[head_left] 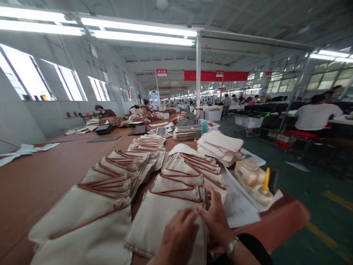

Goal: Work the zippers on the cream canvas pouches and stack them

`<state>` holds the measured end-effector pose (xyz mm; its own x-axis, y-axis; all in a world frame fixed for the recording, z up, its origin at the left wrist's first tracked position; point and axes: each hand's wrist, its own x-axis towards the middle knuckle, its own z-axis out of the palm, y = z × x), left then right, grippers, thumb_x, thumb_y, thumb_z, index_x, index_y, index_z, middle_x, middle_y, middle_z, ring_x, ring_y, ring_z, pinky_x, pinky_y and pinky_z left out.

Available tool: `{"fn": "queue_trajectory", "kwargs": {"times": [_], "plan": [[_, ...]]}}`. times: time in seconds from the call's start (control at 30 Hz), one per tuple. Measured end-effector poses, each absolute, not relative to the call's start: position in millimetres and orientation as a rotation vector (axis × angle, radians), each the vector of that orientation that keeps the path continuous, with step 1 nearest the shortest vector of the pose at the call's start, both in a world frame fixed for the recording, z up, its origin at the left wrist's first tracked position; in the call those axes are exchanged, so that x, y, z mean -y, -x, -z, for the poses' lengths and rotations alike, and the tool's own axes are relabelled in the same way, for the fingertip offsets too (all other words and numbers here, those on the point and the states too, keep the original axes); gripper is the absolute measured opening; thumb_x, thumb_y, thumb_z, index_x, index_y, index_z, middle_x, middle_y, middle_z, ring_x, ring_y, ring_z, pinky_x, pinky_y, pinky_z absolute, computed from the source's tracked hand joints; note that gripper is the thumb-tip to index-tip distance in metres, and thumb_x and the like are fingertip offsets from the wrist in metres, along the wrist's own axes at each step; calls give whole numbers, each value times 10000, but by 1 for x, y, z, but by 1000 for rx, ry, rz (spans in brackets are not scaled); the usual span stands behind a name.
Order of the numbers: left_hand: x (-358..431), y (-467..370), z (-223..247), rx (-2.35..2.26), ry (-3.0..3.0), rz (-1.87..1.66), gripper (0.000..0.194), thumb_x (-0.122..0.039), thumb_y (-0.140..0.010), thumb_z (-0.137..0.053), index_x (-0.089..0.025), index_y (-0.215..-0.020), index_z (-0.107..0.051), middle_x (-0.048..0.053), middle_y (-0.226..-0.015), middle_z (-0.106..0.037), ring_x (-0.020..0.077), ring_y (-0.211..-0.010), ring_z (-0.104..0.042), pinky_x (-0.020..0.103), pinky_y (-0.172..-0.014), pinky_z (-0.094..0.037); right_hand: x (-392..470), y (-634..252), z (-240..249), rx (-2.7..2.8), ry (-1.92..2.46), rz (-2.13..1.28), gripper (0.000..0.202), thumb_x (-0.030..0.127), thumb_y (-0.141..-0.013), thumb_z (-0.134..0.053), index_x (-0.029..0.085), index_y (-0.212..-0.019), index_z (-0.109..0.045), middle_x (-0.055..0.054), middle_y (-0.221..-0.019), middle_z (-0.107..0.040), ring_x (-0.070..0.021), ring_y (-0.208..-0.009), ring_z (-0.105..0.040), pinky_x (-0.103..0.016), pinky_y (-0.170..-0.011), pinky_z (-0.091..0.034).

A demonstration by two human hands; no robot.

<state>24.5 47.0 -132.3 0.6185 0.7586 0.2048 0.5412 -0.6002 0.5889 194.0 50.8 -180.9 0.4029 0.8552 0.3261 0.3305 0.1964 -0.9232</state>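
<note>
Both hands rest on the nearest cloth piece [162,224] at the front of the brown desk [35,180]: the left hand [179,235] lies flat with loose fingers, and the right hand [216,217] pinches its right edge. Its long side points away from the person, toward the rows of trimmed pieces [182,176] already laid out, so much of the pile looks done.

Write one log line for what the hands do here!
left hand: flat on cloth piece | right hand: fingers at its edge | glue bottle: apart
</note>
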Motion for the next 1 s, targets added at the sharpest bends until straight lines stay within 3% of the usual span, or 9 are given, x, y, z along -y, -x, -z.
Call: {"fn": "queue_trajectory", "kwargs": {"times": [0.1, 0.17, 0.27, 0.37, 0.53, 0.63, 0.8, 1.0], "plan": [[-70, -36, 127, -1303, -2568, -587, 333, -108, -873, -565, -229, -1183, -578, 71, -1178, -594, 244, -1136, -537, 395, -1010, -411, -26, -198, 184, 1193, 1426, -527, 609, 344, -713, -708, 179, -1251, -475, -155, -1244, -533, -360, -1192, -489, -496, -1038, -383], [-81, -44, 125, -1323, -2605, -536, 253, -147, -835, -621, -205, -1081, -605, 63, -1122, -607, 252, -1088, -547, 380, -958, -424, -10, -195, 186, 1220, 1445, -591, 453, 309, -741, -680, 182, -1153, -542, -124, -1067, -614, -326, -986, -600, -447, -884, -492], [-85, -54, 125, -1304, -2620, -497, 113, -192, -845, -614, -181, -957, -605, 67, -1046, -618, 256, -1030, -547, 384, -928, -401, 7, -188, 188, 1231, 1449, -679, 327, 285, -771, -650, 188, -1077, -589, -74, -899, -652, -263, -755, -641, -373, -715, -530], [-77, -52, 120, -1256, -2627, -480, 65, -179, -871, -561, -168, -923, -599, 72, -983, -620, 254, -987, -546, 386, -914, -371, 14, -184, 182, 1217, 1421, -723, 283, 322, -821, -612, 181, -1066, -593, -52, -831, -648, -247, -725, -641, -345, -683, -525], [-76, -19, 75, -1005, -2578, -399, 171, -213, -897, -510, -169, -753, -592, 6, -776, -572, 156, -752, -534, 240, -705, -376, 15, -188, 161, 1231, 1302, -808, 260, 412, -913, -516, 193, -1033, -592, -53, -857, -660, -230, -754, -652, -319, -662, -533], [-87, 4, 44, -918, -2507, -445, 228, -286, -939, -461, -150, -821, -601, 2, -834, -548, 137, -788, -505, 213, -727, -367, 4, -187, 142, 1244, 1237, -852, 294, 384, -972, -379, 181, -1098, -551, -77, -931, -661, -208, -733, -669, -298, -596, -546], [-109, 12, 41, -879, -2402, -433, 309, -352, -913, -502, -135, -693, -524, -36, -676, -425, 116, -682, -405, 199, -631, -318, -38, -172, 118, 1458, 1152, -803, 293, 197, -915, -443, 188, -1167, -594, -83, -1064, -694, -220, -975, -661, -335, -845, -532], [-111, 17, 48, -862, -2282, -412, 330, -397, -899, -518, -148, -685, -490, -40, -651, -365, 111, -627, -355, 203, -546, -281, -65, -174, 127, 1631, 1263, -643, 492, 16, -842, -421, 179, -1288, -546, -106, -1207, -661, -218, -1112, -610, -374, -1014, -432]]}}
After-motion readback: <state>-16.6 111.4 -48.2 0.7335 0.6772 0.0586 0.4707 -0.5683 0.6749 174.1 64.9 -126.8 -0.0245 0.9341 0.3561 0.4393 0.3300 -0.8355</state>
